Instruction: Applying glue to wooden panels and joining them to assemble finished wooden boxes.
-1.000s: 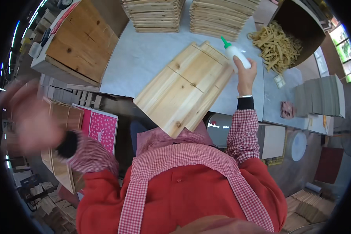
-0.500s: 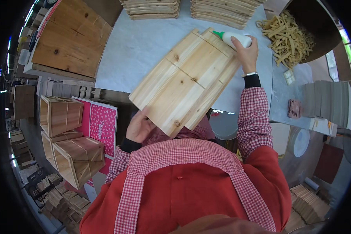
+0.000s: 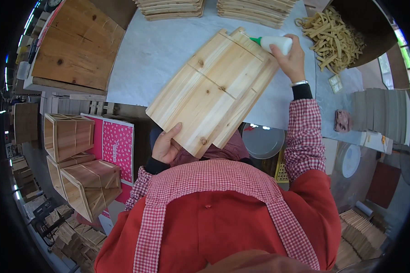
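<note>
Tilted across my lap and the table's front edge are pale knotty wooden panels (image 3: 209, 86), at least two, lapped and slightly offset. A thin dark groove crosses the upper one. My left hand (image 3: 167, 144) grips the near left edge, thumb on top and the other fingers partly hidden underneath. Wrapped in my right hand (image 3: 293, 61) is a white squeeze bottle (image 3: 279, 44) with a green nozzle, held on its side. The nozzle points left, at the panels' far right end. Whether anything flows from it is too small to tell.
Stacks of curved wooden slats (image 3: 171, 8) stand at the table's far edge. A tipped container at far right spills tan strips (image 3: 335, 38). Grey boards (image 3: 380, 113) stand at right. Wooden crates (image 3: 70, 136) are piled at left; a grey bucket (image 3: 263, 142) sits below the table.
The bottle and my right hand have shifted a little right along the panels' far end. My left thumb lies further over the near edge. The whole view has shifted slightly.
</note>
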Tool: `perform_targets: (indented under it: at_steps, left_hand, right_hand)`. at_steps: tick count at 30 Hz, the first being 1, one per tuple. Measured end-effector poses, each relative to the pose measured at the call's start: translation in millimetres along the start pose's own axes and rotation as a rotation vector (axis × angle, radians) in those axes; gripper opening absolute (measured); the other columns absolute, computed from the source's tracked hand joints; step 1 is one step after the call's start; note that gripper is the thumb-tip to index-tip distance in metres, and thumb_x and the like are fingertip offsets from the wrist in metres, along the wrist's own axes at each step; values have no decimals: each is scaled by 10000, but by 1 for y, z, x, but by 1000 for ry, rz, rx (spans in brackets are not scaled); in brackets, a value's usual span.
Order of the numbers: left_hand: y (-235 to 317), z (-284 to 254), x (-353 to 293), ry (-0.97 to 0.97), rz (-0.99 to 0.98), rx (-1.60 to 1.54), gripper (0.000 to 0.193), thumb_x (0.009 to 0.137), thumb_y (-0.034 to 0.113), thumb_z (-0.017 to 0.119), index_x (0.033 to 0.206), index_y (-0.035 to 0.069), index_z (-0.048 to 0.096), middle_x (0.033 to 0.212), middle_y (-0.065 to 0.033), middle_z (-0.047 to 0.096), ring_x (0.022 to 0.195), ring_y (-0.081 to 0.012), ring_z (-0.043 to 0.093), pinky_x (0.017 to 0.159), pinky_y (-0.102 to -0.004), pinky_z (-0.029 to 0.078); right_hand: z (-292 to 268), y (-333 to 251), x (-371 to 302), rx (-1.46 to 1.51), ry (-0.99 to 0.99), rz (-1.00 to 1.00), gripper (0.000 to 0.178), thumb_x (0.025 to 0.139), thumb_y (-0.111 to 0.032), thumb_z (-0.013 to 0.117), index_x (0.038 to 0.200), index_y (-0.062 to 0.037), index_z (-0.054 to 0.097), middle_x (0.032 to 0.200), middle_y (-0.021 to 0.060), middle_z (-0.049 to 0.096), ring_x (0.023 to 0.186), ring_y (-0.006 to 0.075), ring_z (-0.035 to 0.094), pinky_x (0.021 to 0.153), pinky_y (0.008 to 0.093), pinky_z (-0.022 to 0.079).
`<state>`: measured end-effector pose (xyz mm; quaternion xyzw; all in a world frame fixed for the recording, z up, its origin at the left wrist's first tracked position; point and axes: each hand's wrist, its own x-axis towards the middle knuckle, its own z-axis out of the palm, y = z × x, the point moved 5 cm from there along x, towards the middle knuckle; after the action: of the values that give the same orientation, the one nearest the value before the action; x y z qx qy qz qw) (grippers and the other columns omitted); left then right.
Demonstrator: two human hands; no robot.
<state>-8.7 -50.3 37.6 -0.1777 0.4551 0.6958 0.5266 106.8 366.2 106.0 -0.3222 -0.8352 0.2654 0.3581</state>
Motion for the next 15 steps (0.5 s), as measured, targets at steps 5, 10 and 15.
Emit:
perform_targets:
  at_steps: [5, 10, 15]
  left_hand:
    - [5, 8, -2, -1, 78, 44, 476, 881, 94, 632, 1292, -30, 427, 1233, -159, 557, 1117, -258, 574, 955, -397, 486]
    - [10, 13, -6, 24, 93, 81, 461, 883, 83, 624, 1279, -55, 432, 1220, -175, 560, 1101, -264, 584, 933, -383, 504]
    - [4, 9, -1, 21, 120, 76, 466, 877, 84, 630, 1273, -62, 432, 1208, -178, 562, 1075, -264, 598, 898, -371, 528]
  right_hand:
    - [-50, 7, -27, -58, -19, 46, 470, 710, -275, 763, 1039, -35, 529, 871, 178, 637, 772, 298, 642, 681, 369, 506]
    - [-75, -7, -41, -114, -6, 125, 475, 711, -277, 769, 1036, -22, 534, 856, 161, 637, 743, 272, 635, 669, 352, 503]
    - [-37, -16, -35, 44, 68, 195, 490, 715, -301, 774, 1033, -11, 539, 854, 160, 643, 744, 269, 638, 676, 349, 508]
